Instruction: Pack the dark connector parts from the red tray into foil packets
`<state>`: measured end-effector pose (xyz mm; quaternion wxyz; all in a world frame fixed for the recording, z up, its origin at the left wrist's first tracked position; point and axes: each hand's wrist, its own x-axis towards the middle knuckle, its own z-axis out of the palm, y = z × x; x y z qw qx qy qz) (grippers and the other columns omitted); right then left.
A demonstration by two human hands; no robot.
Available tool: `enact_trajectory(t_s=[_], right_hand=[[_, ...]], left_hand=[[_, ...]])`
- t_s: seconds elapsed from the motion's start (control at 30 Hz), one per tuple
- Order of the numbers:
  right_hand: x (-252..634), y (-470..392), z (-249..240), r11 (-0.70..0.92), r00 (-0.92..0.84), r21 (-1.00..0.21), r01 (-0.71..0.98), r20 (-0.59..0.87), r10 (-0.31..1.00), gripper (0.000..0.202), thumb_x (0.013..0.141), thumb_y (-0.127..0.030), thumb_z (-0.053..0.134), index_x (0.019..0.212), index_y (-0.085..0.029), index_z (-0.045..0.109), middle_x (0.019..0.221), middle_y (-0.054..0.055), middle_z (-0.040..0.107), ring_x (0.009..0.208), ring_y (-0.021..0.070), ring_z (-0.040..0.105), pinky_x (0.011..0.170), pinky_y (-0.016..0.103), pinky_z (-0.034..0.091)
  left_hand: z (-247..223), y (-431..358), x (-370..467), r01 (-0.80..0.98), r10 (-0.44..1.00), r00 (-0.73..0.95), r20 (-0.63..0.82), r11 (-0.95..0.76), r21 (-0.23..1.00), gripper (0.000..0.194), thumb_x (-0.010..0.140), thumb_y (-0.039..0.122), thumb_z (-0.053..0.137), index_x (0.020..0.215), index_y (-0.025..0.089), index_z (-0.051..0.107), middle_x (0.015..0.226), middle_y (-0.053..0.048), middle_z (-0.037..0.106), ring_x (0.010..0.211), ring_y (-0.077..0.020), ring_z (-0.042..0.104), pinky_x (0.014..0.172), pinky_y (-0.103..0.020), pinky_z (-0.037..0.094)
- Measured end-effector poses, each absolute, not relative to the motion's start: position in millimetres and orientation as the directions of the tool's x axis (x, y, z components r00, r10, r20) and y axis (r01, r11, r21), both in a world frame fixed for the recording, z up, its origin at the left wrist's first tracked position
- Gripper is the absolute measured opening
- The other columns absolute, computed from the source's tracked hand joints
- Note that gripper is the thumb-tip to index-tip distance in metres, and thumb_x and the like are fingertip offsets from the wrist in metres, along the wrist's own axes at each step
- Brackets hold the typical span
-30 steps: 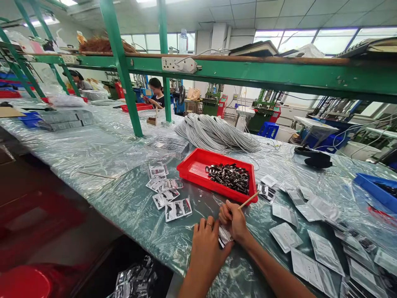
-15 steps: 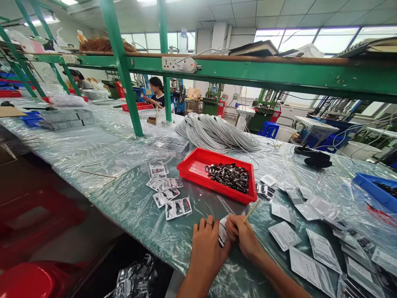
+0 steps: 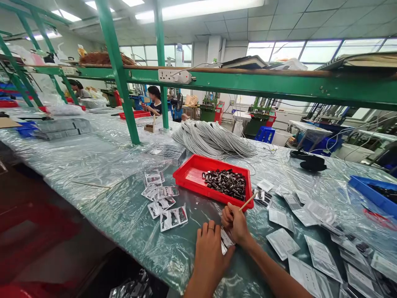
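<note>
My left hand (image 3: 211, 248) lies on the plastic-covered table with its fingers stretched out, its thumb against the lower edge of a small silvery card or packet (image 3: 226, 240) with dark marks. Just beyond that packet, my right hand (image 3: 236, 223) is closed around a thin wooden stick (image 3: 248, 200) that slants up to the right. What the stick's lower end touches is hidden by the fingers. Behind the hands stands a red tray (image 3: 189, 181) with many small, shiny dark pieces (image 3: 228, 182) heaped in its right part.
Small filled packets (image 3: 173, 218) lie left of the tray. Flat clear bags with white cards (image 3: 283, 243) spread across the right. Behind the tray are a coil of grey cable (image 3: 214, 138) and a green shelf frame (image 3: 118, 74). A blue tray (image 3: 369, 194) sits far right.
My right hand has moved away from me, toward the red tray, with the stick, uncovering more of the packet. My left hand has shifted slightly right. The view has tilted up a little.
</note>
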<state>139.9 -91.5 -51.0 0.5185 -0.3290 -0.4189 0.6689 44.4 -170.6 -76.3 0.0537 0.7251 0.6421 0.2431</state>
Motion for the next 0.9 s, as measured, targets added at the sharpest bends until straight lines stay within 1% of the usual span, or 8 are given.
enact_trajectory(t_s=[0.23,0.37,0.5,0.57,0.63,0.7,0.8,0.9], right_hand=[[152.7,-113.2,-51.5,-0.111,-0.295,-0.968,-0.224,-0.042,0.955,0.056,0.082,-0.055,0.057,0.043,-0.023,0.031,0.042,-0.008,0.024,0.039,0.0083,0.017,0.043,0.028,0.012],[169.1,-139.7,-49.0,-0.087,-0.302,-0.992,-0.091,-0.056,0.952,0.055,0.082,-0.056,0.061,0.045,-0.023,0.037,0.046,-0.005,0.031,0.046,0.0122,0.028,0.048,0.030,0.022],[191.4,-139.9,-37.0,-0.077,-0.222,-0.995,-0.058,-0.062,0.973,0.059,0.087,-0.067,0.043,0.048,-0.024,0.030,0.048,-0.005,0.026,0.045,0.0129,0.025,0.048,0.030,0.024],[213.2,-135.6,-28.9,-0.078,-0.185,-0.996,0.036,-0.083,0.979,0.055,0.085,-0.066,0.047,0.052,-0.024,0.033,0.048,-0.007,0.026,0.043,0.0118,0.023,0.044,0.028,0.022],[240.3,-135.8,-24.9,0.011,-0.147,-0.928,0.372,-0.047,0.988,0.044,0.082,-0.059,0.058,0.059,-0.023,0.045,0.053,-0.005,0.042,0.046,0.0134,0.037,0.045,0.027,0.030],[263.4,-139.5,-28.0,0.143,-0.170,-0.758,0.636,0.043,0.984,0.032,0.082,-0.053,0.060,0.070,-0.024,0.058,0.061,-0.001,0.059,0.055,0.0179,0.054,0.053,0.029,0.043],[268.7,-136.7,-37.0,0.338,-0.213,-0.585,0.737,0.273,0.938,0.031,0.079,-0.048,0.065,0.101,-0.027,0.069,0.106,0.008,0.071,0.093,0.0269,0.068,0.079,0.035,0.055],[234.2,-113.4,-26.4,0.419,-0.206,-0.571,0.706,0.400,0.893,0.044,0.085,-0.050,0.059,0.122,-0.028,0.063,0.124,0.010,0.067,0.107,0.0276,0.066,0.086,0.034,0.055]], left_hand=[[-67.3,-172.1,40.5,0.905,0.959,0.055,0.278,-0.165,0.391,0.035,0.079,0.041,0.066,0.105,0.018,0.065,0.117,-0.011,0.064,0.106,-0.0313,0.055,0.090,-0.043,0.039],[-64.6,-174.8,45.0,0.890,0.967,0.061,0.248,-0.165,0.425,0.033,0.080,0.040,0.064,0.106,0.020,0.065,0.115,-0.009,0.064,0.107,-0.0312,0.055,0.091,-0.043,0.038],[-67.2,-176.9,46.4,0.848,0.975,0.025,0.221,-0.138,0.512,0.038,0.076,0.035,0.067,0.111,0.019,0.062,0.122,-0.012,0.061,0.116,-0.0339,0.051,0.099,-0.048,0.034],[-67.5,-175.7,40.2,0.781,0.984,-0.006,0.177,-0.106,0.616,0.039,0.072,0.030,0.070,0.108,0.019,0.061,0.117,-0.011,0.063,0.113,-0.0327,0.053,0.098,-0.046,0.037],[-66.8,-171.9,29.9,0.633,0.994,-0.033,0.101,-0.058,0.772,0.044,0.067,0.028,0.072,0.108,0.020,0.058,0.105,-0.008,0.067,0.101,-0.0292,0.059,0.090,-0.040,0.043],[-64.2,-165.1,19.3,0.375,0.999,-0.013,0.039,-0.031,0.927,0.057,0.062,0.033,0.077,0.112,0.019,0.054,0.097,-0.006,0.069,0.089,-0.0256,0.062,0.079,-0.034,0.046],[-53.7,-147.7,11.2,0.053,0.995,0.058,0.083,-0.086,0.995,0.070,0.064,0.051,0.077,0.120,0.018,0.052,0.096,-0.006,0.071,0.083,-0.0230,0.063,0.074,-0.030,0.047],[-33.6,-119.7,14.8,0.062,0.986,-0.002,0.168,-0.168,0.984,0.048,0.087,0.057,0.050,0.114,0.018,0.059,0.098,-0.006,0.070,0.088,-0.0217,0.061,0.080,-0.032,0.045]])
